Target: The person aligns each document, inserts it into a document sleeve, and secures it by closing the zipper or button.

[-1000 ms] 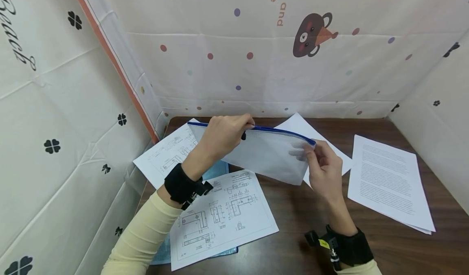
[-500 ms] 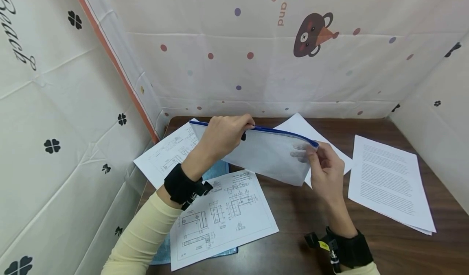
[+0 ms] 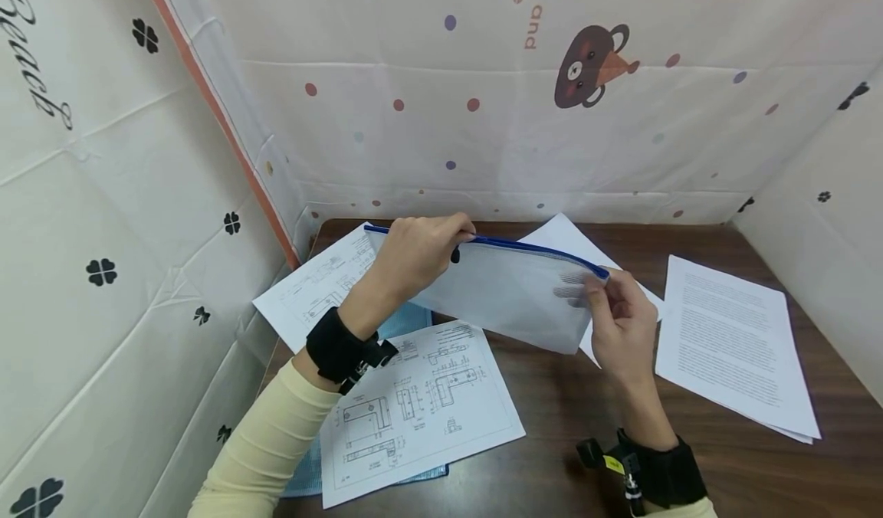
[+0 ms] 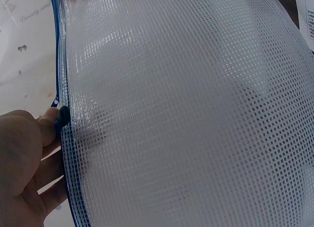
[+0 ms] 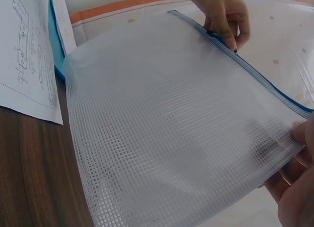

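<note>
Currently a translucent white mesh zip pouch with a blue zipper edge (image 3: pixel 503 292) is held above the brown wooden surface (image 3: pixel 552 418), long axis left to right. Its zipper pull is pinched by the left hand (image 3: pixel 414 254); its right end is clamped by the right hand (image 3: pixel 621 322).

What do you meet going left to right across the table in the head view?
Technical drawing sheet → left hand → mesh zipper pouch → right hand → stack of printed text pages.
</note>
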`<control>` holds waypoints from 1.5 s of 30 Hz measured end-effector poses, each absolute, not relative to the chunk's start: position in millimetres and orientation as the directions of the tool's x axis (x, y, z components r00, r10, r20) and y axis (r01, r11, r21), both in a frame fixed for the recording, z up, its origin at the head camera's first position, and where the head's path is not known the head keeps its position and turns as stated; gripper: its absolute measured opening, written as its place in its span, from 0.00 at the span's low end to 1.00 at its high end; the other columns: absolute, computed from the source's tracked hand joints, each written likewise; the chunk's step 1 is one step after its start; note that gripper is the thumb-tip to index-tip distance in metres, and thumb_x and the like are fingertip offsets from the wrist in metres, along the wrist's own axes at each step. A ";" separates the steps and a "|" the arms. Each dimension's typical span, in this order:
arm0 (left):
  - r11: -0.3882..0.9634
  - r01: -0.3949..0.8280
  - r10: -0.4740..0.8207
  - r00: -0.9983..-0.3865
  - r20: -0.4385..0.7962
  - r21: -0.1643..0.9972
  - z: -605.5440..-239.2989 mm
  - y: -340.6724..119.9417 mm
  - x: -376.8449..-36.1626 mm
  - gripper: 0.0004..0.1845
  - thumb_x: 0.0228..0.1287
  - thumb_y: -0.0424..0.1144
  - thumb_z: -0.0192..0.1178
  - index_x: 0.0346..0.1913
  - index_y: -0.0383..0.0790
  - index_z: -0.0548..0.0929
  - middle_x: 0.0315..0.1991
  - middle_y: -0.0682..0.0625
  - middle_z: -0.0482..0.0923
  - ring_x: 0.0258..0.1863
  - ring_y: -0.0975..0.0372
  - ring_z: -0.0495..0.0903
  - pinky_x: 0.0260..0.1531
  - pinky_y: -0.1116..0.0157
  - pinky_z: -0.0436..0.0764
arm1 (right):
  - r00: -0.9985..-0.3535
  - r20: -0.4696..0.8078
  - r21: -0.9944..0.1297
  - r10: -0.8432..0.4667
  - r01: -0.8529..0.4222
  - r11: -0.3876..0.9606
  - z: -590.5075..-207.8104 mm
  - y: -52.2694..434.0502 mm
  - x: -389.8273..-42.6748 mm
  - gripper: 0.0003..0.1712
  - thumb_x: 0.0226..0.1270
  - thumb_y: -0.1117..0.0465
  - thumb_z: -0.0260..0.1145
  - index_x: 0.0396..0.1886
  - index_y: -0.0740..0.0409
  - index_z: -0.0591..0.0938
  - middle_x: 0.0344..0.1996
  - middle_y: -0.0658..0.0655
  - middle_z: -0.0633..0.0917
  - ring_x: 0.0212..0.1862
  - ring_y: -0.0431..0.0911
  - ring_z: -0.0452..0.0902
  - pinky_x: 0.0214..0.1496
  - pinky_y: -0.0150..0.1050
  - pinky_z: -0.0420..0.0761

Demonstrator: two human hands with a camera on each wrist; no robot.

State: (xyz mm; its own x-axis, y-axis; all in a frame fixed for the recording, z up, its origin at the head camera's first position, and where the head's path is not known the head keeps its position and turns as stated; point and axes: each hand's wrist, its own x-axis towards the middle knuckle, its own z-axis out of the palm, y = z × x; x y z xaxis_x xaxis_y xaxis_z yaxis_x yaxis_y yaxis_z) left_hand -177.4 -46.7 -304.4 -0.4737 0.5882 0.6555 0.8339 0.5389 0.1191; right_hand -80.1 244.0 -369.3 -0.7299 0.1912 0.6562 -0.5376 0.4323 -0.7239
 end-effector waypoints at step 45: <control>0.584 0.800 0.560 -0.517 0.647 0.134 -307.7 -62.8 -181.5 0.05 0.80 0.37 0.62 0.47 0.39 0.86 0.31 0.51 0.88 0.19 0.64 0.75 0.20 0.69 0.71 | -0.710 0.670 -0.721 0.219 -0.550 0.422 -374.0 259.3 -82.0 0.14 0.75 0.78 0.62 0.57 0.73 0.83 0.52 0.51 0.90 0.44 0.37 0.86 0.45 0.24 0.81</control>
State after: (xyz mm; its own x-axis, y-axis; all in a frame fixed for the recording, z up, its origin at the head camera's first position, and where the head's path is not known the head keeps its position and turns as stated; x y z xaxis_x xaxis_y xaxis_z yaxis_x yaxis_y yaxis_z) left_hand -181.5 -62.8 -307.7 -0.5170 0.5602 0.6472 0.8005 0.5842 0.1338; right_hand -82.0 259.3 -374.0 -0.7098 0.2190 0.6695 -0.5499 0.4218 -0.7209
